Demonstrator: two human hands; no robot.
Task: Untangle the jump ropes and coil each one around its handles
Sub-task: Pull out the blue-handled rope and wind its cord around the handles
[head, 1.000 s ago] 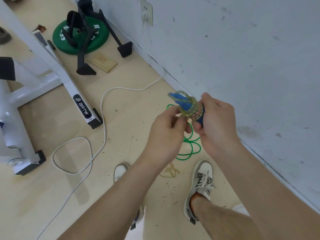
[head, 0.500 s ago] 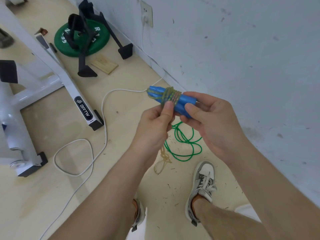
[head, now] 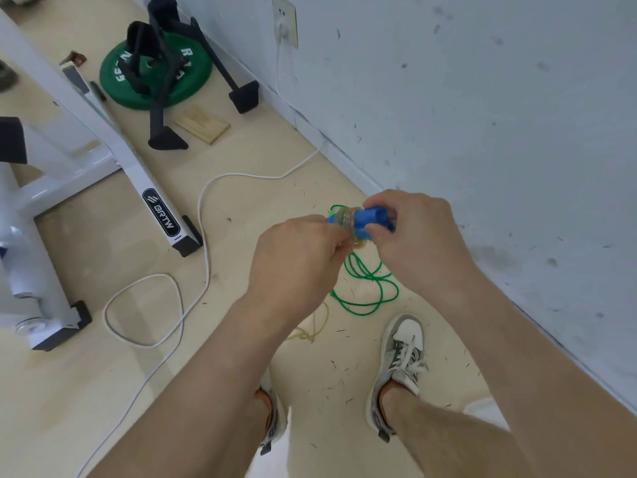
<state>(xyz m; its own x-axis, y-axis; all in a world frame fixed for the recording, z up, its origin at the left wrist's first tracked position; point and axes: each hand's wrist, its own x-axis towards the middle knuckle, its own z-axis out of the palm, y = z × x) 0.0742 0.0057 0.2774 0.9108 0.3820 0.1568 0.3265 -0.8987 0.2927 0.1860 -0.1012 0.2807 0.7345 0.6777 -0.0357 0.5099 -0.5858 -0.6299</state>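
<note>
Two blue jump-rope handles (head: 368,219) lie side by side in the air, with a yellowish translucent rope (head: 348,222) wound around them. My right hand (head: 417,236) grips the handles' right end. My left hand (head: 300,257) pinches the rope at the bundle's left end, fingers curled over it. The rope's loose tail (head: 312,329) hangs down and ends in a small tangle near the floor. A green jump rope (head: 368,288) lies in loose loops on the floor below my hands, its far part hidden behind them.
A white wall (head: 482,98) runs along the right. A white power cable (head: 203,215) loops over the floor from a wall socket (head: 286,22). A white machine frame (head: 103,139), a green weight plate (head: 155,74) and a wooden block (head: 201,125) lie at left. My shoes (head: 401,360) stand below.
The bundle has turned and dropped lower and to the right. My left hand has moved over its left end, carrying the rope round; the hanging tail looks shorter.
</note>
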